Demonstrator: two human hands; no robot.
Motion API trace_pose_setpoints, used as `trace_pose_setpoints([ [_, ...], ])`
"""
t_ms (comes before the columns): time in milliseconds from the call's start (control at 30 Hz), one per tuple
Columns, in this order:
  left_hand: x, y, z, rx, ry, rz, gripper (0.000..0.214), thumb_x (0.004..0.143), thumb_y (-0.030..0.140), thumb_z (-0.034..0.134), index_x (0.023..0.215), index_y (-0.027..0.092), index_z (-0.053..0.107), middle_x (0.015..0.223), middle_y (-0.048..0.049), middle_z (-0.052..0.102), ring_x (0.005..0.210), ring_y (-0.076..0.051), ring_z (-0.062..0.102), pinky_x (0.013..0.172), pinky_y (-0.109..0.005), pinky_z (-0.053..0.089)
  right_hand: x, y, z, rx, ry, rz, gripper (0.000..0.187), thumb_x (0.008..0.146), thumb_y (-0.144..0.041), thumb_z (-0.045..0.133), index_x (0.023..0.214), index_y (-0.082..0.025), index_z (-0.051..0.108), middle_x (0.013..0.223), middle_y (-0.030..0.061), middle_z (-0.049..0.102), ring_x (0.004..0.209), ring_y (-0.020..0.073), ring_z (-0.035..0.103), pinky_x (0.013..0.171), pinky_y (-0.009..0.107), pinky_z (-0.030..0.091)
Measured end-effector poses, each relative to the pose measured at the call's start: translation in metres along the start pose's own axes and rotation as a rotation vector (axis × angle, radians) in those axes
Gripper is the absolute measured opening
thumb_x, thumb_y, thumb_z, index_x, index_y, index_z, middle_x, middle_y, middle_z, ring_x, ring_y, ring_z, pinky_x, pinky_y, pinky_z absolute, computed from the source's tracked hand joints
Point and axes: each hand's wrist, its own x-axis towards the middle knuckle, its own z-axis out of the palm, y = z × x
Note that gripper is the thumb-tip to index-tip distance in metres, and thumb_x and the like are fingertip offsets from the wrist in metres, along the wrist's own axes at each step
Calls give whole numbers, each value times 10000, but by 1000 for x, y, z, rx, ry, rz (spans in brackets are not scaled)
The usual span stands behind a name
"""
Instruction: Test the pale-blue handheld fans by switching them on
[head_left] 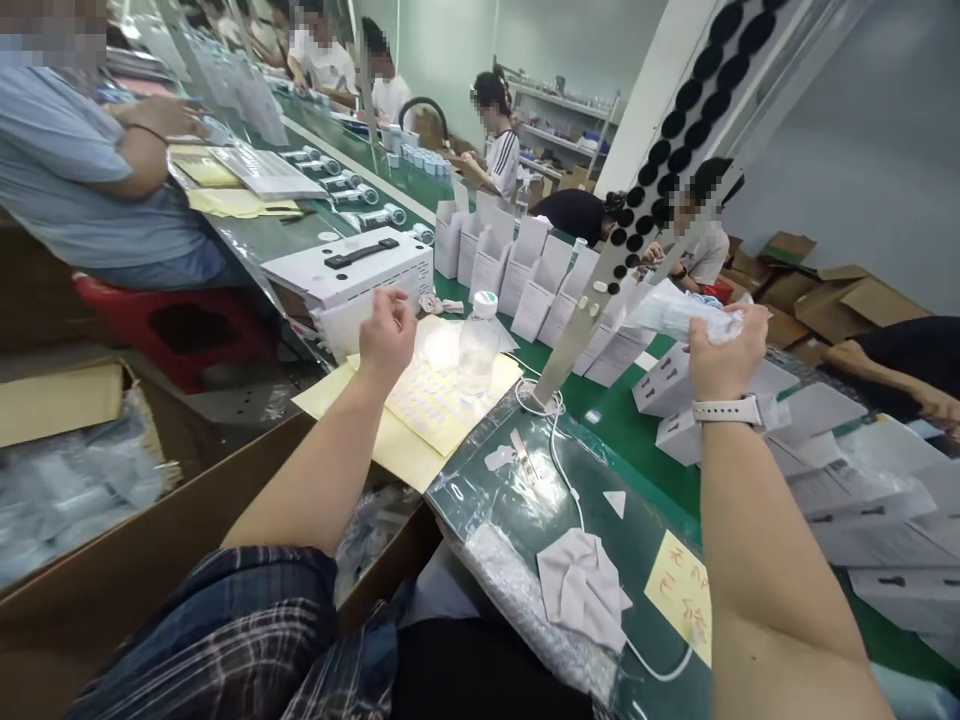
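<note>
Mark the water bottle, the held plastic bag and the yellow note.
water bottle (478,352), head view, its clear body.
plastic bag (667,312), head view, its free left end.
yellow note (679,592), head view, paper centre.

A single head-worn camera looks forward and down from the person's eye level. The left hand (386,335) and right hand (724,350) sit close to the lens at mid-frame. The worktop (637,430) recedes diagonally toward the upper left, where co-workers (499,140) appear far off.

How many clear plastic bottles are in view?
2. The near bottle stands on the yellow sheets by the left hand; the far bottle is beside the striped-sleeve worker. More may be hidden.
</note>
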Motion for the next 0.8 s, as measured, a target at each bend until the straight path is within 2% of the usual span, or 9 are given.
trace_pose_setpoints([
  [100, 22, -23, 12, 59, -282, 88, 353, 865, 38, 498, 1165, 146, 649, 1159, -108, 769, 1133, -243, 685, 1014, -365, 509, 2, -7, 20, -62, 37, 14, 397, 990, -327, 474, 1348, -158, 439, 1407, 266, 480, 1416, 408, 433, 1109, 592, 439],
  [200, 27, -34, 25, 117, -525, 182, 367, 808, 8, 550, 1112, 154, 693, 1219, -101, 767, 1242, -241, 647, 1104, -354, 454, -5, -12, 32, -118, -33, -23, 364, 978, -318, 513, 1306, -159, 508, 1416, 251, 511, 1370, 376, 508, 1045, 502, 499],
  [267, 27, -41, 30, 163, -623, 210, 335, 836, 37, 570, 1122, 153, 700, 1200, -95, 769, 1219, -240, 648, 1102, -367, 439, -5, -16, 36, -165, -86, -20, 374, 979, -316, 526, 1306, -134, 531, 1418, 260, 520, 1304, 380, 566, 987, 483, 520],
  [367, 25, -49, 36, 220, -684, 233, 279, 891, 93, 554, 1095, 167, 729, 1199, -111, 767, 1215, -259, 642, 1081, -389, 422, 7, -24, 33, -248, -150, 49, 429, 980, -287, 536, 1350, -70, 519, 1395, 301, 538, 1189, 393, 630, 914, 485, 524],
  [467, 24, -52, 39, 255, -670, 229, 219, 931, 172, 540, 999, 178, 749, 1152, -129, 774, 1188, -285, 647, 1062, -400, 416, 36, -32, 22, -306, -246, 131, 458, 973, -247, 580, 1351, 5, 523, 1282, 328, 613, 1122, 379, 662, 888, 465, 513],
  [567, 23, -49, 36, 281, -583, 177, 245, 970, 238, 500, 962, 173, 736, 1127, -139, 773, 1150, -297, 647, 1039, -394, 427, 71, -34, 11, -318, -387, 191, 399, 1008, -269, 603, 1279, 25, 600, 1113, 252, 696, 1009, 295, 700, 853, 420, 530],
  [633, 23, -45, 28, 289, -487, 116, 292, 992, 238, 443, 1032, 161, 721, 1162, -144, 764, 1129, -294, 645, 997, -374, 450, 90, -32, 7, -314, -465, 215, 355, 1040, -334, 623, 1223, -32, 658, 1077, 163, 716, 948, 224, 709, 850, 388, 569],
  [700, 25, -42, 14, 284, -380, 54, 352, 1016, 230, 384, 1176, 143, 686, 1186, -144, 753, 1093, -281, 648, 949, -356, 472, 104, -28, 6, -303, -519, 228, 346, 1092, -387, 566, 1187, -78, 691, 1102, 102, 717, 950, 180, 714, 870, 368, 600],
  [800, 30, -40, -14, 229, -230, -4, 414, 1032, 240, 406, 1404, 140, 555, 1092, -89, 748, 965, -232, 653, 897, -333, 493, 112, -19, 13, -274, -531, 233, 424, 1153, -380, 411, 1194, -74, 702, 1148, 90, 708, 988, 163, 723, 880, 347, 606],
])
